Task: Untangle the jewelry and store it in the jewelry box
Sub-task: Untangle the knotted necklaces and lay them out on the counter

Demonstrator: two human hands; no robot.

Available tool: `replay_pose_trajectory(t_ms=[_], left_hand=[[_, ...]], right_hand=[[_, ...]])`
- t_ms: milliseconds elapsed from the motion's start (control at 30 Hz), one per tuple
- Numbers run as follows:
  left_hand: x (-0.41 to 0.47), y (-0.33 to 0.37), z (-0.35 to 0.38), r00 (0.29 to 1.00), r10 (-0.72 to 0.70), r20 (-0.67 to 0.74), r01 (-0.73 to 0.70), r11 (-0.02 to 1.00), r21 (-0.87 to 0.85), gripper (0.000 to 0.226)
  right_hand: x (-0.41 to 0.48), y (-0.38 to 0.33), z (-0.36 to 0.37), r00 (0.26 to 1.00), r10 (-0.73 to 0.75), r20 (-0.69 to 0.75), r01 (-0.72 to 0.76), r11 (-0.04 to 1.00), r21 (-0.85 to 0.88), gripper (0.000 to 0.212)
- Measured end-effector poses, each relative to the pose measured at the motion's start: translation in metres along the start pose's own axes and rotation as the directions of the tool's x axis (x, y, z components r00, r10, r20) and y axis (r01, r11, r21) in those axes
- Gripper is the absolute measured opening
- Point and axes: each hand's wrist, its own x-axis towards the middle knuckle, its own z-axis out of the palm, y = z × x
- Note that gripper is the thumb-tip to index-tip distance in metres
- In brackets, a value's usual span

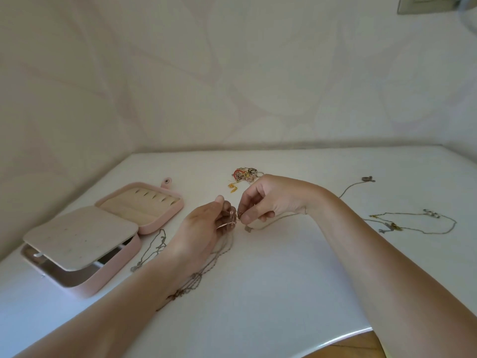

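Item: a tangle of thin silver-toned chains (pixel 196 276), held over the middle of the table between your left hand (pixel 206 223) and right hand (pixel 268 200). Each hand pinches strands at the fingertips, and loose lengths trail beneath your left wrist. Surface: glossy white table (pixel 258 319) against a pale leaf-patterned wall (pixel 232 73), bearing a heap of mixed jewelry (pixel 244 174) behind your right hand and a spread necklace (pixel 413 224) at right. Container: pink jewelry box (pixel 85 290) at left, open, showing beige ring rolls (pixel 144 200) and an inner flap (pixel 82 233) tilted over a lower tray whose contents cannot be told.

Left grip (pixel 204 224) and right grip (pixel 269 197) bare, like both forearms (pixel 374 254).
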Motion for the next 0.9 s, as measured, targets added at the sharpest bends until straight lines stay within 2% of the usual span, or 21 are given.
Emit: replay_pose_trajectory(t_ms=[133, 233, 500, 767, 900], left_hand=[[0.001, 0.002, -0.001, 0.998, -0.052, 0.023, 0.056, 0.980, -0.191, 0.032], [0.000, 0.003, -0.001, 0.997, -0.061, 0.043, 0.069, 0.976, -0.205, 0.031], [0.002, 0.003, -0.007, 0.997, -0.032, 0.063, 0.031, 0.999, 0.014, 0.026], [-0.002, 0.005, -0.011, 0.991, -0.025, 0.134, 0.005, 0.989, 0.148, 0.026], [-0.004, 0.007, -0.012, 0.992, 0.053, 0.117, -0.080, 0.967, 0.241, 0.028]], right_hand=[[0.002, 0.003, -0.002, 0.998, -0.053, -0.023, 0.054, 0.997, 0.064, 0.011], [0.002, 0.003, -0.002, 0.997, -0.066, -0.044, 0.069, 0.995, 0.067, 0.011], [0.001, 0.004, -0.004, 0.996, -0.068, -0.061, 0.074, 0.992, 0.102, 0.009], [-0.002, 0.000, -0.007, 0.993, -0.103, -0.063, 0.117, 0.951, 0.287, 0.016], [-0.003, -0.001, -0.006, 0.994, -0.079, -0.069, 0.094, 0.965, 0.245, 0.017]])
